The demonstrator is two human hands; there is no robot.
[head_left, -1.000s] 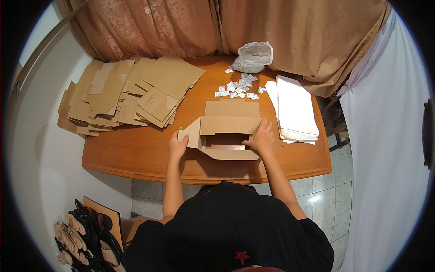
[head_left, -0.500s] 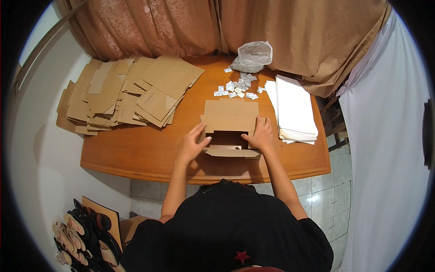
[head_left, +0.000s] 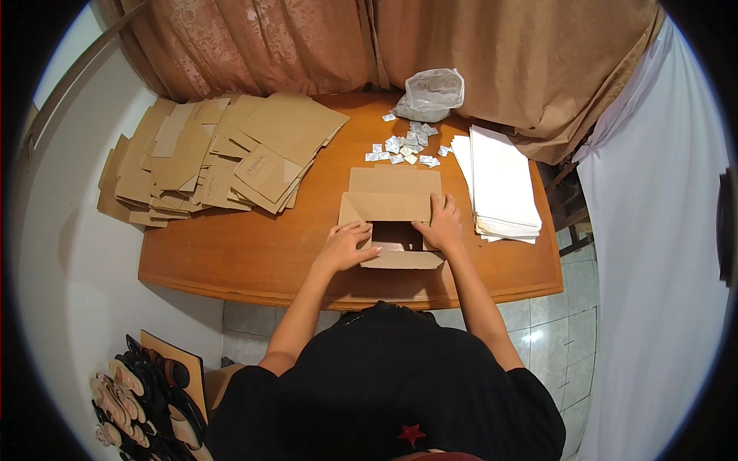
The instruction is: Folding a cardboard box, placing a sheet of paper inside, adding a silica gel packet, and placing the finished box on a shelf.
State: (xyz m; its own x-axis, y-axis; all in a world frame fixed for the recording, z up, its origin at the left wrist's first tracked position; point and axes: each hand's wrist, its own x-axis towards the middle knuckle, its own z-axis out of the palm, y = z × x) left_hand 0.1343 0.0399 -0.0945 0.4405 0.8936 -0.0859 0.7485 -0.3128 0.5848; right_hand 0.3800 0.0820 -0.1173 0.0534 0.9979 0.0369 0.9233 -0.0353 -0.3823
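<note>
Cardboard box (head_left: 390, 204): stood on the near part of the wooden desk (head_left: 223, 257), a little right of the middle, between both hands; its opening was in view, the inside mostly in shadow.
Box flaps: a broad one stretched out on the far side, another ran along the near edge.
Left hand (head_left: 347, 247): lay on the left end of the box, fingers fairly close together, thumb parted from them and pointing toward the opening; whether it gripped or only pressed, I could not tell.
Right hand (head_left: 442, 224): rested on the right end, fingers pointing to the far side, thumb set apart at the opening's edge; how firmly it held the cardboard could not be told.
Flattened cartons (head_left: 269, 127): lay heaped and overlapping at the far left of the desk.
Small packets (head_left: 415, 138): were scattered beyond the box, pale and squarish.
Plastic bag (head_left: 434, 92): sat behind the packets, its mouth wide, near the curtain (head_left: 507, 69).
White paper sheets (head_left: 503, 180): were piled on the right, well apart from the cartons.
Shoes (head_left: 127, 399): were gathered at the near left, below the desk's level.
</note>
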